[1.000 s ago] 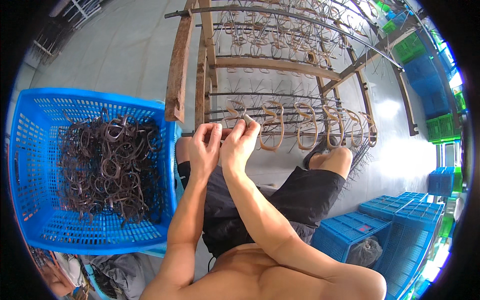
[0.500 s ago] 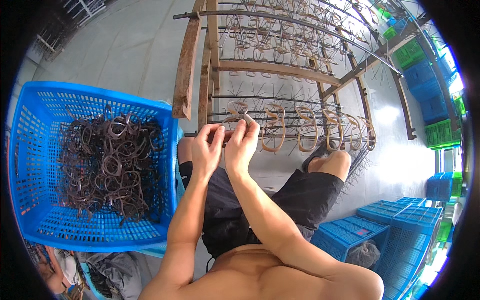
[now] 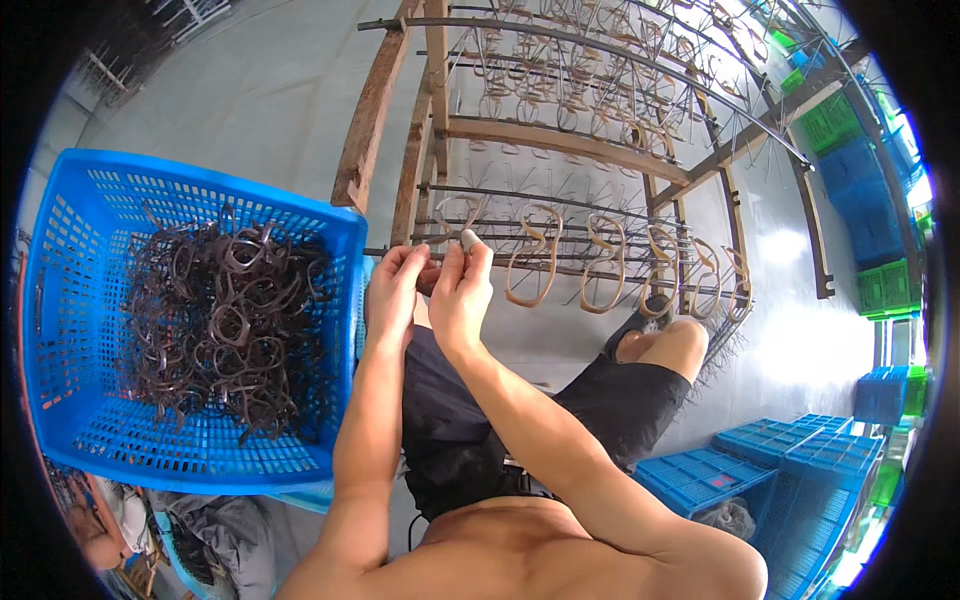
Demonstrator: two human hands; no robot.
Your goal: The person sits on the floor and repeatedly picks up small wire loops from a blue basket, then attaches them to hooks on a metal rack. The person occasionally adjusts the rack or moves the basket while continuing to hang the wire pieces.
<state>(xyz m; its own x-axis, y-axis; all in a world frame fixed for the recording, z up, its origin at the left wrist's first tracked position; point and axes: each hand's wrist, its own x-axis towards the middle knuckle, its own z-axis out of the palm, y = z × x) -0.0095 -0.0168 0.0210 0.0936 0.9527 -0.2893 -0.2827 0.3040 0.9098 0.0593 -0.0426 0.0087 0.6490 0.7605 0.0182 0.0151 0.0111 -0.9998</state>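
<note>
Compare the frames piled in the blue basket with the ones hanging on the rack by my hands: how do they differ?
The frames in the blue basket look dark brown; the frames on the rack look pale tan. The basket ones lie tangled in a loose heap inside the blue basket; the rack ones hang singly, spaced in a row along the thin rods. The heap sits at your left hand side; the row runs right of your right hand. Both are eyeglass-frame shaped loops.

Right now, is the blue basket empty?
No, the blue basket holds a tangled heap of dark eyeglass frames, piled toward its right side.
</note>
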